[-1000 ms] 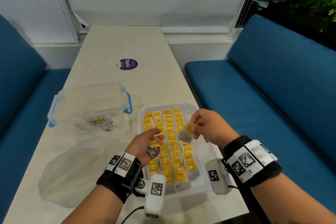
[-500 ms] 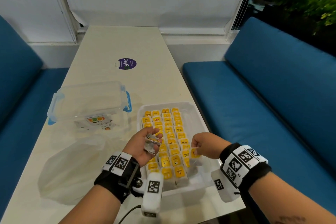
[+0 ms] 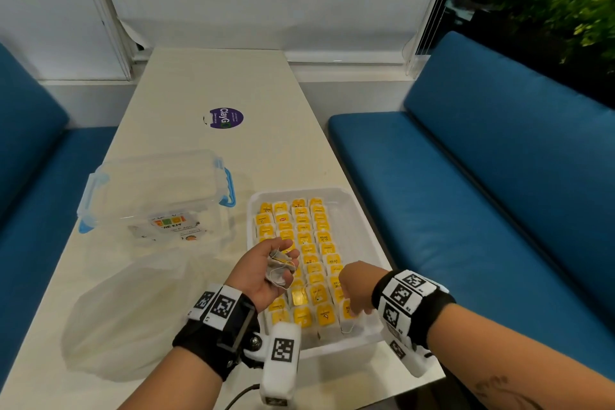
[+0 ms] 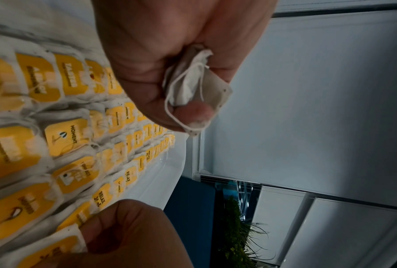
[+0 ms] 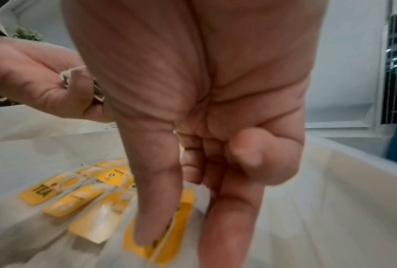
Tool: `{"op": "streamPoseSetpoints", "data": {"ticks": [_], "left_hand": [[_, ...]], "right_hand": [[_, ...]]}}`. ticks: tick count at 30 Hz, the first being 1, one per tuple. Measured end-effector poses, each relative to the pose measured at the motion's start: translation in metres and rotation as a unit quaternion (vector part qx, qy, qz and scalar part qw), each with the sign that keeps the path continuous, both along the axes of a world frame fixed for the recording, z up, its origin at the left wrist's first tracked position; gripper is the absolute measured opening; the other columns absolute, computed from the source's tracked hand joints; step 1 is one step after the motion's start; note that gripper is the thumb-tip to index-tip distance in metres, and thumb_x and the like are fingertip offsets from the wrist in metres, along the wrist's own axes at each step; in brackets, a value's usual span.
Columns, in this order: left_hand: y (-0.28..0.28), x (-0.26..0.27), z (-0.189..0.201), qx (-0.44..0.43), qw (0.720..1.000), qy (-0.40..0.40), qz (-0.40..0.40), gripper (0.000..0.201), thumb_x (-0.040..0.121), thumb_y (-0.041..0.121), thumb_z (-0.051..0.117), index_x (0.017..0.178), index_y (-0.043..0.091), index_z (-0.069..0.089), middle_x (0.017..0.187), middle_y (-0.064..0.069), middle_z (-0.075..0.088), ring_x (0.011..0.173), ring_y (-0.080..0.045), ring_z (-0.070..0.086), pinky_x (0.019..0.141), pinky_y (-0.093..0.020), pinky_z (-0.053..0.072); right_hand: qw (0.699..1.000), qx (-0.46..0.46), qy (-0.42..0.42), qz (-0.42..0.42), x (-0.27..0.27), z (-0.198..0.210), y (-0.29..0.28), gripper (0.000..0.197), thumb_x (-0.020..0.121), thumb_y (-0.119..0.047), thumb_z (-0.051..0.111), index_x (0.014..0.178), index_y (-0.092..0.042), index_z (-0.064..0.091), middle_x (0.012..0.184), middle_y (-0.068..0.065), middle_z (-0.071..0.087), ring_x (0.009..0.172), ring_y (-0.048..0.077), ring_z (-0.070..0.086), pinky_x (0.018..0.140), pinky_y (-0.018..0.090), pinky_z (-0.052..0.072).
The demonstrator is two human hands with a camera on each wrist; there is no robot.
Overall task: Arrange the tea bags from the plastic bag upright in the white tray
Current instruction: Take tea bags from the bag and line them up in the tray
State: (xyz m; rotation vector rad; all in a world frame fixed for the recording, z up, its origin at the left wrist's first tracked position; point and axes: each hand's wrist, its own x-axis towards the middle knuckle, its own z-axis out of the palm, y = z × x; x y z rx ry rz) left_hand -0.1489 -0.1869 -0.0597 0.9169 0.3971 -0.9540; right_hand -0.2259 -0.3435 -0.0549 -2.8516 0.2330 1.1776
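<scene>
The white tray (image 3: 362,206) holds several rows of upright tea bags with yellow tags (image 3: 304,238). My left hand (image 3: 266,271) hovers palm-up over the tray's left side and grips a small bunch of tea bags (image 3: 279,268), seen with their white strings in the left wrist view (image 4: 193,85). My right hand (image 3: 357,288) reaches down into the tray's near right corner, thumb and fingers pinching one yellow-tagged tea bag (image 5: 170,234) that stands at the end of the right row. The crumpled plastic bag (image 3: 129,316) lies left of the tray.
A clear lidded box with blue clips (image 3: 156,190) stands behind the plastic bag. A purple round sticker (image 3: 226,117) lies farther up the table (image 3: 206,83). Blue bench seats (image 3: 466,176) flank the table on both sides. The table's near edge lies just past the tray.
My right hand has carried its tea bag from above the tray's middle down toward me into the near right corner. The left hand has risen slightly, turning palm-up with its bunch.
</scene>
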Motion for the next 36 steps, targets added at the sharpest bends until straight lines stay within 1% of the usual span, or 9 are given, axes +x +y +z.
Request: {"op": "streamPoseSetpoints", "data": {"ticks": [5,9,16,20,22,26,29,33,36], "left_hand": [[0.002,-0.001,0.0,0.005,1.0,-0.001,0.0,0.015,0.09,0.018,0.051,0.088,0.006,0.059,0.084,-0.012,0.057,0.044,-0.016,0.058,0.035,-0.014,0.041],[0.004,-0.001,0.002,0.004,1.0,-0.003,-0.001,0.014,0.09,0.018,0.051,0.087,0.006,0.059,0.083,-0.012,0.057,0.044,-0.016,0.058,0.034,-0.015,0.041],[0.009,0.0,0.003,-0.001,1.0,0.0,0.004,0.015,0.09,0.018,0.051,0.087,0.006,0.059,0.085,-0.012,0.057,0.041,-0.015,0.057,0.035,-0.015,0.042],[0.011,0.001,0.004,0.0,1.0,-0.007,0.003,0.012,0.089,0.015,0.051,0.088,0.005,0.06,0.085,-0.012,0.058,0.044,-0.016,0.059,0.036,-0.016,0.043],[0.011,0.001,0.005,-0.003,1.0,-0.014,-0.001,0.014,0.091,0.009,0.047,0.094,0.004,0.059,0.086,-0.013,0.06,0.049,-0.019,0.063,0.037,-0.017,0.045],[0.006,-0.002,0.008,-0.01,0.999,-0.029,-0.017,0.021,0.094,0.002,0.037,0.099,0.003,0.057,0.096,-0.017,0.062,0.073,-0.027,0.065,0.039,-0.019,0.048],[-0.001,-0.005,0.011,-0.031,0.999,-0.031,-0.024,0.019,0.096,0.006,0.038,0.102,0.005,0.056,0.093,-0.017,0.065,0.061,-0.025,0.069,0.039,-0.019,0.048],[-0.011,-0.008,0.012,-0.019,0.996,-0.072,-0.044,0.023,0.098,0.012,0.04,0.109,0.007,0.06,0.089,-0.013,0.068,0.065,-0.023,0.071,0.039,-0.019,0.046],[-0.015,-0.008,0.01,-0.006,0.993,-0.104,-0.063,0.028,0.099,0.022,0.04,0.108,0.009,0.064,0.091,-0.011,0.064,0.066,-0.024,0.068,0.04,-0.021,0.045]], "right_hand": [[0.999,-0.028,-0.003,0.014,0.01,0.001,0.003,0.026,0.088,-0.01,0.06,0.109,0.004,0.063,0.103,0.015,0.067,0.082,0.02,0.056,0.063,0.025,0.046],[0.999,-0.036,-0.018,0.013,0.019,0.003,0.002,0.024,0.089,-0.006,0.057,0.11,0.005,0.063,0.115,0.016,0.066,0.106,0.027,0.063,0.086,0.03,0.049],[0.999,-0.037,0.012,-0.001,0.023,0.002,0.003,0.028,0.089,-0.012,0.061,0.112,0.003,0.063,0.117,0.013,0.066,0.109,0.024,0.063,0.092,0.031,0.048],[0.999,-0.017,-0.027,-0.033,0.024,0.008,0.001,0.031,0.086,-0.012,0.064,0.114,0.002,0.061,0.115,0.013,0.065,0.092,0.022,0.06,0.072,0.026,0.048],[0.994,0.023,-0.061,-0.083,0.024,0.014,-0.003,0.03,0.086,-0.013,0.065,0.113,-0.001,0.06,0.105,0.009,0.066,0.085,0.02,0.06,0.067,0.023,0.048],[0.946,0.143,-0.202,-0.211,0.024,0.034,-0.013,0.011,0.085,-0.013,0.066,0.09,-0.013,0.057,0.084,-0.002,0.058,0.068,0.013,0.059,0.053,0.017,0.043],[0.89,0.235,-0.316,-0.23,0.023,0.05,-0.009,0.017,0.082,-0.013,0.068,0.077,-0.021,0.054,0.071,-0.006,0.051,0.064,0.014,0.056,0.055,0.02,0.045],[0.871,0.308,-0.324,-0.202,0.021,0.059,0.011,0.018,0.083,-0.023,0.068,0.072,-0.025,0.053,0.068,-0.002,0.057,0.052,0.005,0.053,0.053,0.017,0.044],[0.857,0.336,-0.308,-0.239,0.019,0.056,0.018,0.012,0.085,-0.024,0.067,0.082,-0.02,0.056,0.063,-0.007,0.056,0.057,0.005,0.06,0.058,0.019,0.048]]}}
